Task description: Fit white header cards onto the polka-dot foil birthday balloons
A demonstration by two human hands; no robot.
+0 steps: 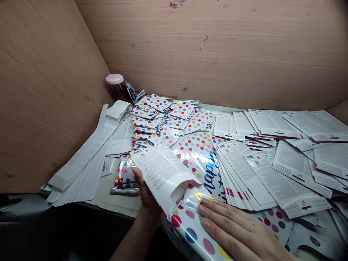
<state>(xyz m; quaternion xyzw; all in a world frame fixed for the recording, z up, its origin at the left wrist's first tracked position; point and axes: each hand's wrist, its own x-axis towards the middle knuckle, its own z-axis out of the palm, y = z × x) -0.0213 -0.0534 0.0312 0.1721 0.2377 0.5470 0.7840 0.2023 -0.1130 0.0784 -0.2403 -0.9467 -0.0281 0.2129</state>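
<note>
The left hand (148, 192) holds the envelope (163, 168) open; the right hand (239, 232) presses a dotted packet (191, 221) at its mouth.

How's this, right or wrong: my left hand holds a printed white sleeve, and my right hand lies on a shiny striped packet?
The packet under your right hand is polka-dotted, not striped, as the head view shows. Your left hand does hold the sleeve.
</note>
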